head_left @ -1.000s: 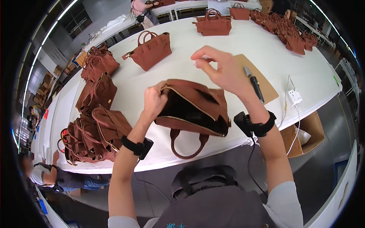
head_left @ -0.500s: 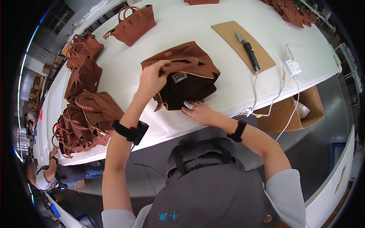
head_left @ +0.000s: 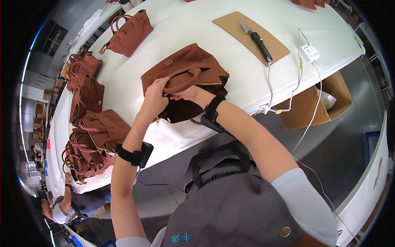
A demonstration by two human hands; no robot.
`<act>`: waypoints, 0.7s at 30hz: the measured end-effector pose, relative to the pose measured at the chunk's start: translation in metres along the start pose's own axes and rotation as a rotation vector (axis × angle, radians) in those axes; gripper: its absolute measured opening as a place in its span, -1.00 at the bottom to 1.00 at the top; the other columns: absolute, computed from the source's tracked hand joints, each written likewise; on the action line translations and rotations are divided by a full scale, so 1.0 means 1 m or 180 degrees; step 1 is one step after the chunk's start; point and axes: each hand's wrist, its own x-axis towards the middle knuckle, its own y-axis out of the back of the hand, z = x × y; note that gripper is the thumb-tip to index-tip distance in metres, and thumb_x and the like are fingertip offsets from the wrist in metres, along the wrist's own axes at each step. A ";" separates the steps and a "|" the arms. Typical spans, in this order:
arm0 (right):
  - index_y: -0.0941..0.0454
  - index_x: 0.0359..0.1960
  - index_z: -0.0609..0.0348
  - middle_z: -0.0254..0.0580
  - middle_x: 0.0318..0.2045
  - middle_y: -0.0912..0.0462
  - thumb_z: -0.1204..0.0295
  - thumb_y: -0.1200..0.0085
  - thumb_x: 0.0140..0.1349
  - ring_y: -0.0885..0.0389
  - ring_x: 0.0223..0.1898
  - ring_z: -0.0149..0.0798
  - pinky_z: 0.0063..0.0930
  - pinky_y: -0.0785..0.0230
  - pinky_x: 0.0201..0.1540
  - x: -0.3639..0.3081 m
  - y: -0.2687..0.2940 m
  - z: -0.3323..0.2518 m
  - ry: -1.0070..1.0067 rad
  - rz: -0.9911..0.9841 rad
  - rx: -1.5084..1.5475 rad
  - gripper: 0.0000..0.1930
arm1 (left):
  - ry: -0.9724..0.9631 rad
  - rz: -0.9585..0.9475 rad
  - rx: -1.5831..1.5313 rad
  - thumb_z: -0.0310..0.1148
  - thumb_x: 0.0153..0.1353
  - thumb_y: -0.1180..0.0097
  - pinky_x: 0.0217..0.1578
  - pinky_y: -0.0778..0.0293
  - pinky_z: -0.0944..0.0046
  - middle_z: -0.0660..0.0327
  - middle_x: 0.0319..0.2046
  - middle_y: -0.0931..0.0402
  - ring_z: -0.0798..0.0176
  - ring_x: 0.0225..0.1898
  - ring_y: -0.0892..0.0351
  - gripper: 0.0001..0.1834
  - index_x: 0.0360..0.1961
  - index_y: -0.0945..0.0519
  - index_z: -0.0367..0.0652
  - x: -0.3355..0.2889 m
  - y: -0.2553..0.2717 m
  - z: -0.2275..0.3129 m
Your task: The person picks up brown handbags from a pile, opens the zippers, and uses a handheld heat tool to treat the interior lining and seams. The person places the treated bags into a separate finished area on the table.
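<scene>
A brown handbag (head_left: 181, 61) lies on the white table in front of me, its zipped mouth open toward me and its dark lining showing. My left hand (head_left: 156, 96) is closed on the bag's near left rim, at the foot of the curved handle (head_left: 183, 83). Bent at the wrist, my right hand (head_left: 188, 94) reaches left into the mouth, just under that handle and close to my left fingers. The handle and the bag's edge hide most of its fingers, so their grip cannot be seen.
Several similar brown handbags (head_left: 105, 127) crowd the table's left side, and another handbag (head_left: 129, 35) stands far left. A corded black tool with a metal tip (head_left: 259, 42) rests on a brown board (head_left: 230, 20). Beyond are a white power socket (head_left: 310, 52) and a cardboard box (head_left: 302, 108).
My right hand has left the bag's near edge and moved up and left into its mouth. My left hand stays at the rim, and the handle now stands up more. The view has shifted slightly.
</scene>
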 end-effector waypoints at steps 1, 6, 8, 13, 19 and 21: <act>-0.45 -0.20 -0.01 -0.32 -0.23 -0.54 0.17 0.08 0.28 -0.47 -0.50 -0.35 -0.49 -0.45 -0.39 -0.004 -0.002 -0.009 -0.0271 0.0283 0.0503 -0.78 | -0.0100 0.0069 0.0178 -0.76 -0.18 0.09 0.02 -0.34 0.02 -0.12 0.01 -0.41 -0.19 0.05 -0.39 -0.39 0.04 -0.40 -0.34 -0.009 -0.003 -0.011; -0.44 -0.15 -0.01 -0.33 -0.23 -0.50 0.29 0.12 0.31 -0.45 -0.19 -0.35 -0.31 -0.44 -0.12 0.001 0.011 -0.045 -0.1213 0.1029 0.0871 -0.83 | 0.0016 0.0321 0.0309 -0.77 -0.20 0.01 -0.08 -0.39 0.02 -0.11 -0.08 -0.46 -0.19 -0.03 -0.44 -0.34 0.06 -0.35 -0.24 0.008 -0.009 0.008; -0.46 -0.16 -0.03 -0.34 -0.23 -0.51 0.27 0.06 0.27 -0.46 -0.21 -0.33 -0.23 -0.42 -0.11 0.007 0.015 -0.045 -0.0752 0.0428 0.0193 -0.83 | 0.0108 0.0511 0.0578 -0.75 -0.19 -0.02 -0.15 -0.43 0.04 -0.09 -0.15 -0.51 -0.17 -0.10 -0.49 -0.34 0.07 -0.34 -0.22 0.017 -0.011 0.006; -0.50 -0.18 0.01 -0.33 -0.29 -0.53 0.31 0.07 0.25 -0.45 -0.25 -0.35 -0.32 -0.36 -0.15 0.006 0.010 -0.036 -0.0720 0.1034 0.1152 -0.82 | 0.0235 0.0833 0.0835 -0.57 -0.09 -0.05 -0.30 -0.48 0.04 -0.03 -0.47 -0.59 -0.12 -0.38 -0.58 -0.68 -0.26 -0.65 -0.10 0.032 -0.018 -0.004; -0.43 0.07 0.12 -0.07 0.18 -0.38 0.14 0.24 0.31 -0.30 0.23 -0.03 -0.13 -0.04 0.28 -0.006 -0.001 0.049 0.0025 0.1004 -0.2346 -0.57 | 0.0475 0.0716 0.0816 -0.54 -0.18 -0.03 -0.27 -0.48 0.02 -0.06 -0.46 -0.58 -0.15 -0.37 -0.57 -0.64 -0.27 -0.65 -0.11 0.036 -0.018 0.012; -0.40 0.13 0.08 -0.08 0.22 -0.34 0.11 0.30 0.33 -0.26 0.25 -0.02 -0.06 0.09 0.34 -0.017 -0.023 0.074 0.0332 0.0457 -0.3579 -0.53 | 0.0599 0.0555 0.0851 -0.54 -0.19 -0.03 -0.27 -0.48 0.01 -0.07 -0.47 -0.57 -0.17 -0.36 -0.57 -0.66 -0.29 -0.65 -0.12 0.035 -0.020 0.018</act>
